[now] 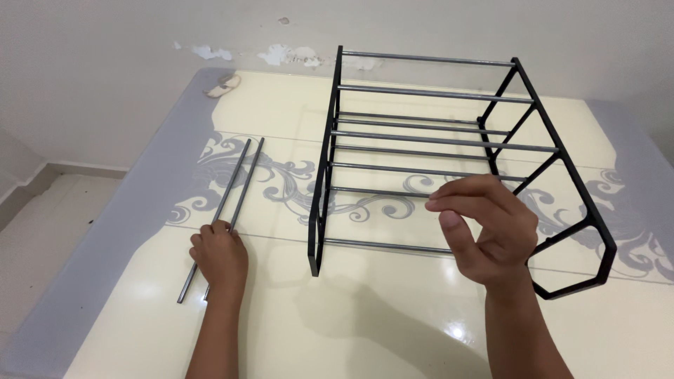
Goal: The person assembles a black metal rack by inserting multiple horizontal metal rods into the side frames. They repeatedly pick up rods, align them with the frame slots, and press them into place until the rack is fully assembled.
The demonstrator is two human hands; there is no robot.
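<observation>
Nearest to us, our right hand hangs raised above the glossy cream worktop, its forearm coming up from the lower edge of the frame. Its grip is narrow: thumb and fingertips are drawn close together, and we see nothing held between them. Just behind that hand stands a metal rack, lying tipped on the worktop, with two black side frames joined by a row of thin silver bars. The right hand sits in front of the rack's lower bars, near the right side frame; whether it touches a bar we cannot tell.

To the left, our left hand rests palm down on the worktop, pressed over two loose silver rods. The rods lie side by side, nearly parallel, running away from us at a slight slant, well apart from the rack. Fingers curl over them near their closer ends, so this grip is closed loosely on the rods.

The worktop carries a grey swirl pattern. Beyond it rises a pale wall with patches of peeling paint.
</observation>
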